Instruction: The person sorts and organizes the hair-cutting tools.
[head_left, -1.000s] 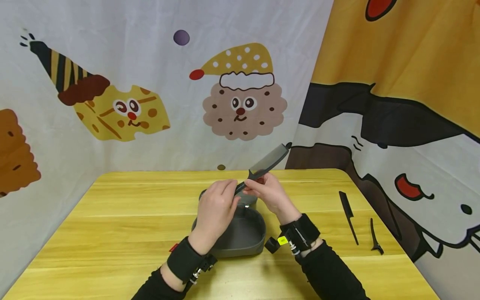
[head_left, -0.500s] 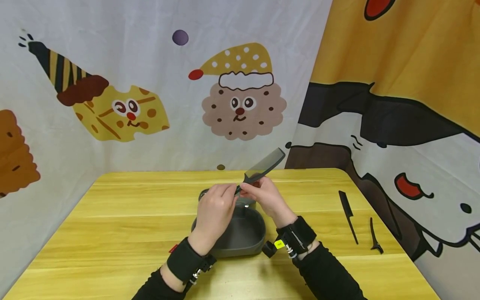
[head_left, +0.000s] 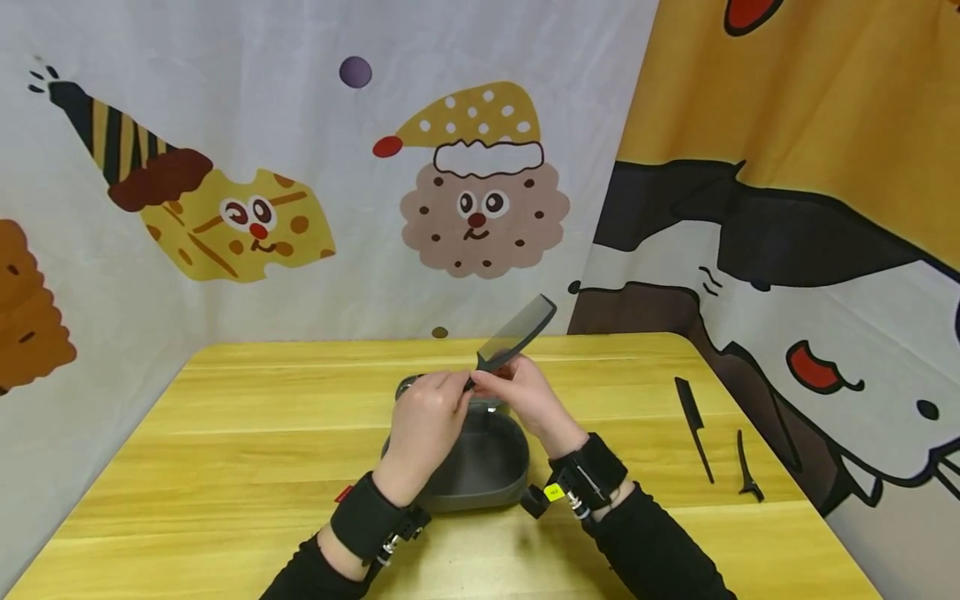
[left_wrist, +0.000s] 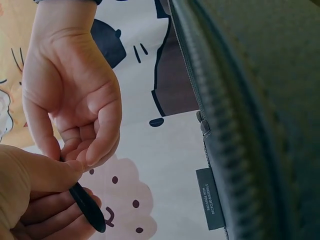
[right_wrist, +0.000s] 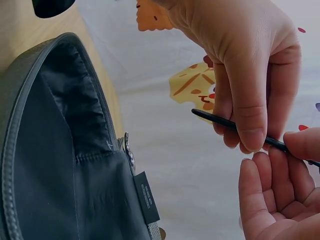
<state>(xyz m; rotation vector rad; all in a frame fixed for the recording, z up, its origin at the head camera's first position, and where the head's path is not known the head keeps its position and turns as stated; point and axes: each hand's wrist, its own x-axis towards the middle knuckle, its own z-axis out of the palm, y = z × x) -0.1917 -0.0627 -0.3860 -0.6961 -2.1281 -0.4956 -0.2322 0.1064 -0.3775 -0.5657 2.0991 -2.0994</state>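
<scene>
A dark comb (head_left: 517, 332) is held up over the bag, its toothed part slanting to the upper right. My left hand (head_left: 427, 421) pinches its handle (left_wrist: 89, 207) between thumb and fingers; the rounded handle end sticks out past them in the left wrist view. Close beside it, my right hand (head_left: 528, 398) pinches the comb where the handle meets the toothed part. Below both hands lies an open grey zip bag (head_left: 480, 496), with a dark lining (right_wrist: 45, 150) visible in the right wrist view. The left hand hides part of the bag.
On the right side of the wooden table (head_left: 225, 467) lie a black tail comb (head_left: 692, 417) and a black hair clip (head_left: 747, 471). A red tag (head_left: 343, 493) shows at the bag's left. A printed curtain (head_left: 300, 100) hangs behind the table.
The comb has slid down and left through the hands, and its tip now sits lower. My right hand has moved slightly left, closer to the left hand, which has hardly moved.
</scene>
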